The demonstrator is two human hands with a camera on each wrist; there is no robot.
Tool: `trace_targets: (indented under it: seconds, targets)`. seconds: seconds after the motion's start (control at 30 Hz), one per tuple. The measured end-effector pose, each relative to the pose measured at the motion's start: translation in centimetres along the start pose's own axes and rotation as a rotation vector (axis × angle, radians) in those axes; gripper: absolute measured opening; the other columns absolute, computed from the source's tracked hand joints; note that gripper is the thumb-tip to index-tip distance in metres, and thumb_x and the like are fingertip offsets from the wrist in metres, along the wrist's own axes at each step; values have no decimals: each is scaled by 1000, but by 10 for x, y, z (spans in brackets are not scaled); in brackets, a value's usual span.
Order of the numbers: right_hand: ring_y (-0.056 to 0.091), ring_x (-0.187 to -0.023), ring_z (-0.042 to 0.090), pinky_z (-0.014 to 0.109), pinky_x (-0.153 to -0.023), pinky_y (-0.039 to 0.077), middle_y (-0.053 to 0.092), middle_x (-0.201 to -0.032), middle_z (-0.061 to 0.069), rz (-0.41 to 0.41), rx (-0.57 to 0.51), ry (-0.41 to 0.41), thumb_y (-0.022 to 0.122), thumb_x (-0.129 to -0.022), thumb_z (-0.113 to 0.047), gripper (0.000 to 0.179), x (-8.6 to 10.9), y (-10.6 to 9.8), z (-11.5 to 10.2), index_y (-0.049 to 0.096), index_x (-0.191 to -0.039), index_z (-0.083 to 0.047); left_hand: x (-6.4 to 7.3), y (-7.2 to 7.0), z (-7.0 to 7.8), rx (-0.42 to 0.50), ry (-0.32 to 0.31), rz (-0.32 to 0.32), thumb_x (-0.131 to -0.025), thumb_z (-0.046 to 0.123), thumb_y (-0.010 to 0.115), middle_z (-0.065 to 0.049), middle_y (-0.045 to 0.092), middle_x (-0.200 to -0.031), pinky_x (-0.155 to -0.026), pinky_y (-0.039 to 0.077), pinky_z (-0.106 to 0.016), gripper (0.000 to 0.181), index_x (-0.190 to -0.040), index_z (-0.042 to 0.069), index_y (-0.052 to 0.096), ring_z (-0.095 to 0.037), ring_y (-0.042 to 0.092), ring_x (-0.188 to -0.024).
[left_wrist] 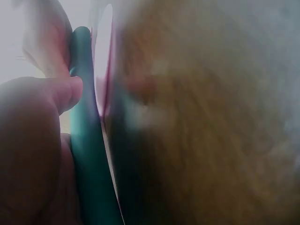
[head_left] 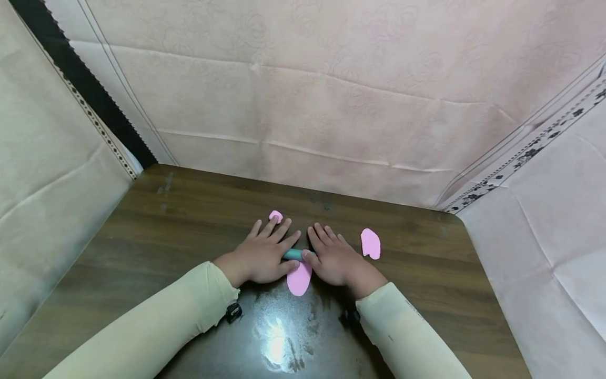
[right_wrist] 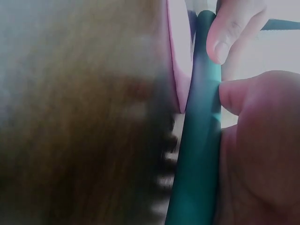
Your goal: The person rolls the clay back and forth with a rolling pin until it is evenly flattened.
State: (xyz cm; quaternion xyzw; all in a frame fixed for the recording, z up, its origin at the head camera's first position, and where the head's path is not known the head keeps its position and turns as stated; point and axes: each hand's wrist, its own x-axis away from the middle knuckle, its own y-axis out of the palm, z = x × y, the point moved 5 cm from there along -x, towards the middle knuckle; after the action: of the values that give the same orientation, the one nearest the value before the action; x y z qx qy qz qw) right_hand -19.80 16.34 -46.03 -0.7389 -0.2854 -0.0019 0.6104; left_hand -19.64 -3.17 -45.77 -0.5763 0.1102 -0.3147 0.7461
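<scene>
- Pale, floral-patterned cloth hangings (head_left: 303,105) stand along the far, left and right edges of the bench.
- Brown wood-grain bench (head_left: 450,300): its surface stretches well beyond both hands sideways, less toward the far edge.
- Left hand (head_left: 264,256) lies flat, fingers spread; right hand (head_left: 337,261) lies with fingers straight and closer together. Both thumbs touch the rod.
- Teal, smooth cylindrical rod (head_left: 294,255) lies crosswise beneath the hands.
- Flat pink oval piece (head_left: 299,280) sits between the hands, against the rod's near side.
- Flat pink notched piece (head_left: 371,243) lies beside the right hand.
- Small pink rounded piece (head_left: 277,213) touches a left fingertip.
</scene>
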Motion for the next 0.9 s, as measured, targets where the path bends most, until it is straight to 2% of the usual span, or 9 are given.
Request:
trace_targets:
  seconds: [0.23,0.43,0.7,0.9]
  targets:
    - [1,-178,34,62,-143,11,0,-192,5,1,-23,4,25,-120,-64,79,-7,-1,3,7,-183,-20,-4,1,-4,-17,-3,13,-115,68,44,-12,3,-191,-139,1,-73,80,-182,29,24,-41,-6,-177]
    - [7,-178,36,62,-142,17,5,-192,8,45,23,-16,26,-120,-65,80,0,3,0,11,-183,-17,3,4,0,-19,-4,20,-114,69,47,-11,7,-191,-140,3,-72,81,-181,29,26,-42,-3,-177]
    - [13,-177,38,62,-140,22,11,-191,9,127,103,-38,33,-119,-65,84,27,17,-15,13,-182,-15,24,19,9,-29,-17,52,-111,73,50,-9,19,-190,-139,11,-72,83,-181,34,27,-43,11,-177]
    - [12,-177,39,65,-140,20,12,-191,10,184,122,-47,38,-119,-63,84,60,30,-28,16,-182,-13,52,25,25,17,12,57,-109,74,54,-9,18,-190,-139,13,-72,89,-182,35,21,-43,13,-176]
